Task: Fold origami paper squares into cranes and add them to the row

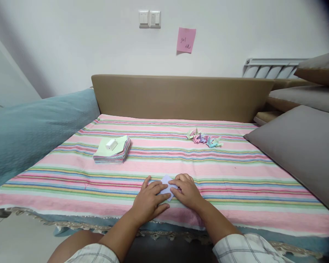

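A small lilac square of origami paper [166, 185] lies corner-up, like a diamond, on the striped cloth near the front edge. My left hand [150, 199] rests with spread fingers, their tips flat on the paper's left side. From the right, my right hand [188, 190] has its thumb and index finger on the paper, and its other fingers are curled. My fingers partly cover the sheet, so its folds cannot be made out.
At the left, a stack of coloured paper [112, 155] carries a small white box [111, 144]. Several folded paper cranes [203, 138] stand in a row farther back. Grey cushions [296, 146] lie at the right, a blue covered armrest [44, 124] at the left, a brown backrest [181, 96] behind.
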Available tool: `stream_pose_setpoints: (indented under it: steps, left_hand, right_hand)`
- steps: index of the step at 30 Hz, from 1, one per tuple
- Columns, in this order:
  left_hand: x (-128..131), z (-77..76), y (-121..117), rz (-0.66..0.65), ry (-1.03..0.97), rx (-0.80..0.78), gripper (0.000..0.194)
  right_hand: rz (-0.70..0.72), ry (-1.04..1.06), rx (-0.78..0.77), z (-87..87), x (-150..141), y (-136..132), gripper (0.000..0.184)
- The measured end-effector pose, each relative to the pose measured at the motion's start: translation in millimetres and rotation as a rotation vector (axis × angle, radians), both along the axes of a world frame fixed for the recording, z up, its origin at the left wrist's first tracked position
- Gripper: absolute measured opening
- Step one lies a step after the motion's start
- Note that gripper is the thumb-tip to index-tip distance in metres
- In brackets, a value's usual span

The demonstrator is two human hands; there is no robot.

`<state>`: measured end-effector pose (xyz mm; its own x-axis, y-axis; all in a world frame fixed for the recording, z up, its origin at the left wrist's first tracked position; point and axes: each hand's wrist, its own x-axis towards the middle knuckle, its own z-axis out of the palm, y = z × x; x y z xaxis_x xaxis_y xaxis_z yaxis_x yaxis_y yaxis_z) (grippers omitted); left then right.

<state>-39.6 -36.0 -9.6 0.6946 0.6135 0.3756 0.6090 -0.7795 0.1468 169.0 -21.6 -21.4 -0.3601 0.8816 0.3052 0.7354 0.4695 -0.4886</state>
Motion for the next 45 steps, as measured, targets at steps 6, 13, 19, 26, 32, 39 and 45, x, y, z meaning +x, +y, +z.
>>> stream_pose_setpoints:
  steps: [6,13,19,26,32,39,45]
  left_hand:
    - [0.5,1.2,0.2,0.010,0.018,-0.045,0.028]
    - [2.2,3.5,0.3,0.023,-0.019,-0.068,0.022]
    - [3.6,5.7,-1.1,0.041,-0.042,-0.071,0.019]
    - [3.2,5.3,-1.8,0.038,-0.051,-0.072,0.019]
    - [2.6,5.3,-2.6,0.041,-0.040,-0.081,0.021]
    - [2.4,6.2,-3.3,0.044,-0.032,-0.097,0.022]
    - [2.4,6.7,-3.2,0.040,-0.024,-0.092,0.022]
  right_hand:
    - [-0.025,0.007,0.023,-2.6,0.8,0.6,0.022]
    - [-0.116,0.054,0.064,-9.0,1.1,4.7,0.018]
    - [-0.098,-0.007,0.075,-6.9,-0.8,2.7,0.023]
    - [-0.103,-0.072,0.054,-5.1,-5.5,5.3,0.029]
    - [-0.129,-0.114,0.016,-1.5,-11.0,9.9,0.030]
    - [-0.147,-0.172,0.003,3.1,-16.3,14.5,0.032]
    - [-0.119,-0.200,0.058,0.1,-16.7,12.1,0.036]
